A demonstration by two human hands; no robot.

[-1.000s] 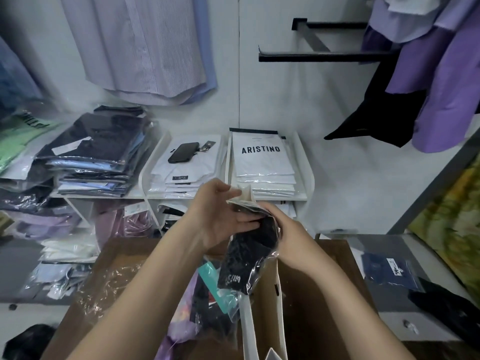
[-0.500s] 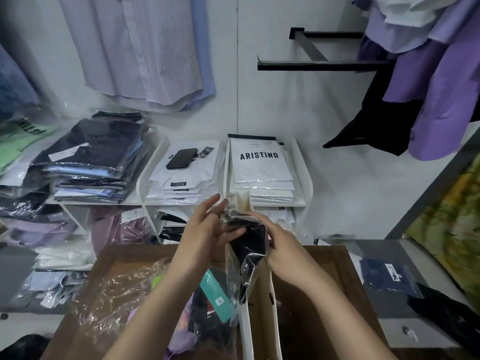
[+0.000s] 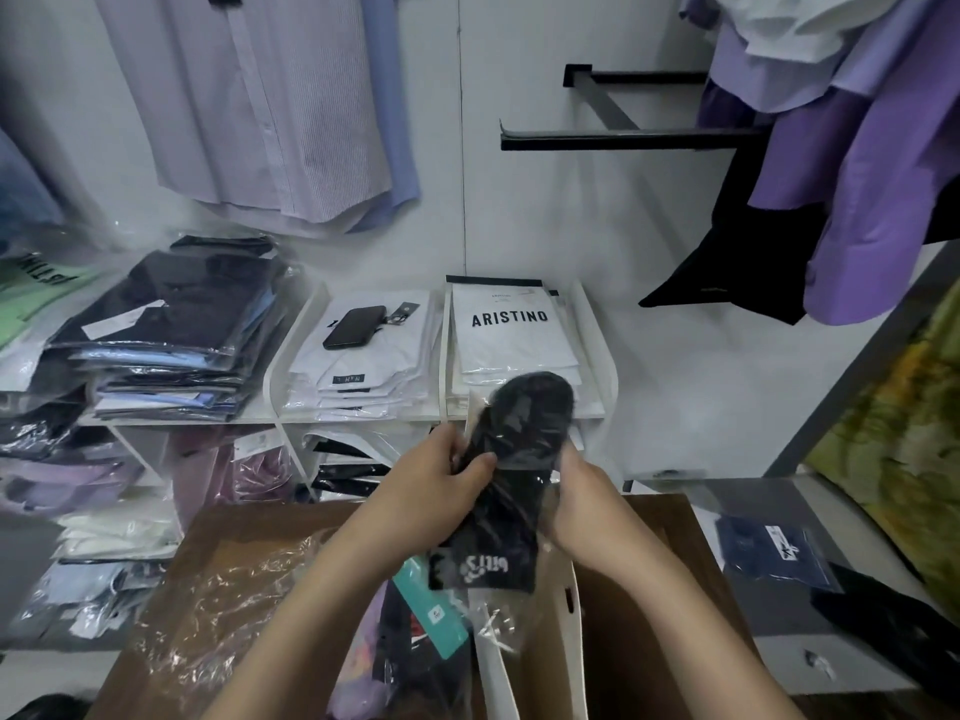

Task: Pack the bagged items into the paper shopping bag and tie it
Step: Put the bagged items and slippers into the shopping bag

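Brown tabletop (image 3: 249, 532): crumpled clear plastic (image 3: 208, 621) toward left edge, teal-tagged bagged items (image 3: 415, 631) at near edge, white paper shopping bag (image 3: 566, 641) open just right of them. Shelf (image 3: 592, 324) behind: stacked shirt packs, phone (image 3: 355, 327) on top. Black bagged item (image 3: 511, 470) held upright above bag mouth. Left hand (image 3: 441, 491) grip: thumb and fingers pinching its left edge. Right hand (image 3: 587, 506) grip: closed on its right edge
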